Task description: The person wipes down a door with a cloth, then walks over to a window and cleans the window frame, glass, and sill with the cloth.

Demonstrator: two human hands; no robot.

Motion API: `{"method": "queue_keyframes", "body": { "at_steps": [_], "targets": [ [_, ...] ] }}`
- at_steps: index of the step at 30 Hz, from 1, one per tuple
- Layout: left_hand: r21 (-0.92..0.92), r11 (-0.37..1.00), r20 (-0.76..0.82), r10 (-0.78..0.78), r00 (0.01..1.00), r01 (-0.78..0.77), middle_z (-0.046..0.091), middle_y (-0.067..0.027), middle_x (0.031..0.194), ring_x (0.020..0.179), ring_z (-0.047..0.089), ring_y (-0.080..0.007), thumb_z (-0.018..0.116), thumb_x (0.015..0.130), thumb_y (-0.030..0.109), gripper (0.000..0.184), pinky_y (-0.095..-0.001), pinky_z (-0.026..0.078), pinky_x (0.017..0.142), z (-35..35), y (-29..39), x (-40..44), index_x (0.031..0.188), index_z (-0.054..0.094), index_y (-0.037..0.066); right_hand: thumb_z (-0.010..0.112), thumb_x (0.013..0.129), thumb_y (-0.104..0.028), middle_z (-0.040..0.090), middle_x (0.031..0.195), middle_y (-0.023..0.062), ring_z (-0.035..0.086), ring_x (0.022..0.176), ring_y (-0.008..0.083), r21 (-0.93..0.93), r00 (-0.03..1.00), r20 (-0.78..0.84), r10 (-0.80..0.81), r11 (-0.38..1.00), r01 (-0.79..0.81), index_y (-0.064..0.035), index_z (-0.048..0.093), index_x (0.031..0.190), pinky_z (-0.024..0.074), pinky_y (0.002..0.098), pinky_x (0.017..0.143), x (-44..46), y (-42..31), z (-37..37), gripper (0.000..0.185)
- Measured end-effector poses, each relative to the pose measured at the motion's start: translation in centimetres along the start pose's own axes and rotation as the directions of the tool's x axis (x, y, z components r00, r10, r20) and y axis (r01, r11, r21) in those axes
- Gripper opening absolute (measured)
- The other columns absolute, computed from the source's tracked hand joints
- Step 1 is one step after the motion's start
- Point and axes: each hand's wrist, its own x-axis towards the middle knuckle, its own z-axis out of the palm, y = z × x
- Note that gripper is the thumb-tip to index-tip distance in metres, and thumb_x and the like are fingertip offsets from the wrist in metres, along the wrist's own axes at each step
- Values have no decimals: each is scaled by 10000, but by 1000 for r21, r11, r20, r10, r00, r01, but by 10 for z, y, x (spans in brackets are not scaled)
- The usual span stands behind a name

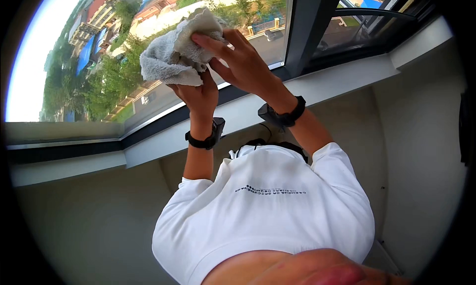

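Note:
A light grey terry cloth (pixel 171 54), bunched and folded, is held up in front of the window glass (pixel 163 99). My left hand (pixel 198 94) grips it from below, its fingers mostly hidden behind the folds. From the right, my right hand (pixel 243 62) pinches the cloth's upper edge between thumb and fingers. Both hands are closed on the same cloth, close together. Whether the cloth touches the glass I cannot tell. Each wrist wears a black strap with a small dark box.
Below the glass runs a white window sill (pixel 342 89) with a dark frame. A thick dark window post (pixel 310 27) stands to the right, beside an opened window sash (pixel 357 34). Grey walls (pixel 421 136) lie on both sides. Trees, a road and buildings show outside.

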Motion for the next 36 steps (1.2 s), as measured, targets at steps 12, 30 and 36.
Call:
{"method": "queue_keyframes", "body": {
  "at_steps": [12,30,36],
  "targets": [
    [-188,977,584,197,787,-105,642,-73,1300,1136,629,-322,790,632,122,576,-446,509,905,124,55,-11,1195,686,184,649,867,36,615,1066,228,688,921,318,-25,683,-109,723,684,-729,21,367,1454,554,374,731,-148,47,-41,651],
    [-35,972,894,-74,442,233,650,-172,1135,1060,606,-420,700,844,196,354,-498,505,861,74,-37,-165,1150,569,76,746,780,-147,554,1365,202,486,1269,482,-262,476,460,750,626,-734,-77,605,1321,389,552,1087,-256,54,-72,564],
    [17,945,934,-132,331,327,678,-190,1126,1053,644,-401,728,882,350,464,-464,523,886,76,-32,-165,1259,607,107,757,821,-316,525,1384,151,486,1282,420,-529,730,347,589,765,-366,-201,526,1407,436,547,1028,-303,54,-56,640]
  ]
}}
